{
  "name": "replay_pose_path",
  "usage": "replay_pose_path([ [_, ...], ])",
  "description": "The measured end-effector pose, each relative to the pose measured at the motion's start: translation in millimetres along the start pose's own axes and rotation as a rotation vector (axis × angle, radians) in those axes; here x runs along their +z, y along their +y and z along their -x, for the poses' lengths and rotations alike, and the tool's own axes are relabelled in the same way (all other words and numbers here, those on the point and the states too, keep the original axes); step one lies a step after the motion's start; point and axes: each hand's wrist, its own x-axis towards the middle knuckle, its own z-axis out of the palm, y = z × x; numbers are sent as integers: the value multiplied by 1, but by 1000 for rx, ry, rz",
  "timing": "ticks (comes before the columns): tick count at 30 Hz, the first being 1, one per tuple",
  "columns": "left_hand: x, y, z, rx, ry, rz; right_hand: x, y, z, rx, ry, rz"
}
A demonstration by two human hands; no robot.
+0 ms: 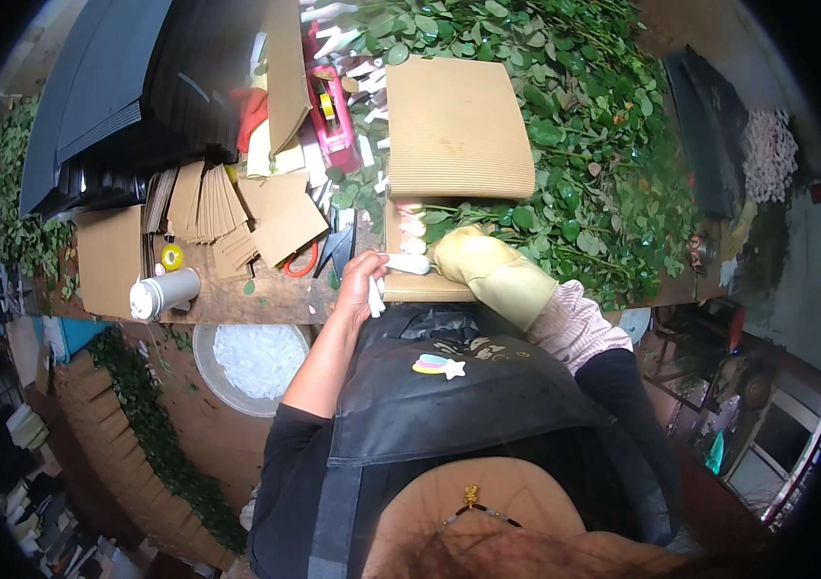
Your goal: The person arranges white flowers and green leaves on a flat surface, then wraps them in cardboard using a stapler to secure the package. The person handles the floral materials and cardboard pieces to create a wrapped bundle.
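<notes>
My left hand (363, 282) is bare. Its fingers hold one end of a white sleeve (409, 264) that appears to cover a flower bud, and more white sleeves (375, 298) stick out below the palm. At the sleeve's other end, my right hand (493, 271), in a pale yellow glove, is closed around what seems to be the flower's stem, which the glove hides. Just beyond lie pale pink and white buds (412, 229) in a row on corrugated cardboard (428, 288). A folded flap of corrugated cardboard (459, 130) covers the leafy stems behind them.
Leafy rose stems (584, 152) fill the table's right side. Left of my hands lie scissors (338, 246), cardboard pieces (283, 217), a pink tape dispenser (334, 127) and a grey cylinder (168, 292). Black boards (106, 87) stand behind. A basin (251, 362) of white sleeves sits below the table edge.
</notes>
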Motion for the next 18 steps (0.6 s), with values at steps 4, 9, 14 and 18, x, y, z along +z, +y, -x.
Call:
replay_pose_path([
  [4, -61, 24, 39, 76, 32, 230, 34, 12, -41, 135, 71, -254],
  [9, -148, 69, 106, -362, 438, -2151, 51, 10, -80, 216, 90, -411],
  [14, -85, 64, 55, 273, 166, -1429, -32, -22, 22, -46, -49, 14],
  [18, 1, 31, -19, 674, -125, -1220, -56, -29, 48, -52, -71, 54],
])
